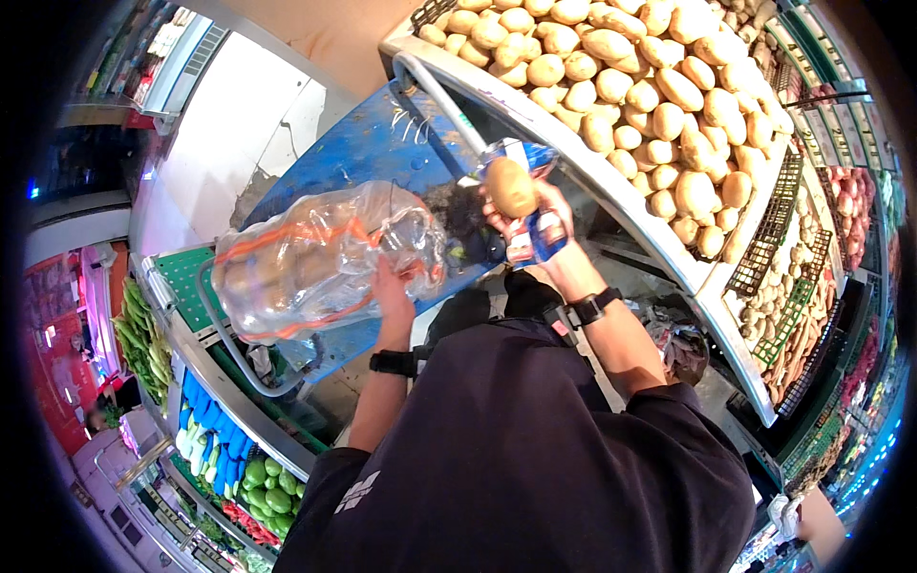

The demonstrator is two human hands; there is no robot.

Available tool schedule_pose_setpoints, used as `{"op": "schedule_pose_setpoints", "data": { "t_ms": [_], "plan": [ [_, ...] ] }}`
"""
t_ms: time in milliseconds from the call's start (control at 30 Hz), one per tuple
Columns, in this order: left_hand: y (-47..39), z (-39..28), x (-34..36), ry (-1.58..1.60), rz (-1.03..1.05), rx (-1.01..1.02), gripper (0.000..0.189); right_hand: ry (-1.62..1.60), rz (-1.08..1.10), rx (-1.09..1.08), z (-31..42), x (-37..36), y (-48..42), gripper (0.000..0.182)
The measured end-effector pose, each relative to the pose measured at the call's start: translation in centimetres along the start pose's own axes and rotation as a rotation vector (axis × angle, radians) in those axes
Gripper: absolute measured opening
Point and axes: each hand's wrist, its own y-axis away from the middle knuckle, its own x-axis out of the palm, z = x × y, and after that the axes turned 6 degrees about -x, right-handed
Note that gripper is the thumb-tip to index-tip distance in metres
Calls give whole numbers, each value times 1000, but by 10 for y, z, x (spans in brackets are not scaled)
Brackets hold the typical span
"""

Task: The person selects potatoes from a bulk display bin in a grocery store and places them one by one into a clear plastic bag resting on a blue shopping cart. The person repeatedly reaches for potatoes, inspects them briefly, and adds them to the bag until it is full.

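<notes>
A single potato rests in my right hand, along with a crumpled plastic wrapper in blue, red and white. My left hand grips the gathered end of a large clear plastic bag with orange stripes. Round tan produce shows blurred through the bag's film. The bag lies on its side on a blue flatbed cart. Black wristbands circle both my wrists.
A metal-edged bin heaped with potatoes stands to the right. The cart has a grey tubular handle beside that bin and another metal bar at its left end. Green melons and leafy vegetables fill displays at left.
</notes>
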Motion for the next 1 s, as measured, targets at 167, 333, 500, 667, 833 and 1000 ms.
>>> {"op": "schedule_pose_setpoints", "data": {
  "t_ms": [167, 333, 500, 667, 833, 1000],
  "plan": [
    [3, -14, -2, 9, 31, -16, 40, -9, -39, -182, 111, -5, 19, 72],
    [24, -18, 15, -36, -148, 60, 39, 967, -425, -645, 201, -38, -5, 54],
    [42, -10, 30, 5, -282, 50, 33, 2267, -345, -1207, 224, -44, -57, 80],
    [54, -7, 21, -4, -243, 8, 28, 2380, -304, -1110, 220, -72, -55, 57],
    [51, 0, 20, 19, -254, 57, 26, 2121, -509, -1075, 228, -91, -37, 28],
    [52, -8, 32, 36, -284, 48, 27, 1590, -620, -1219, 210, -41, -9, 13]
  ]
}}
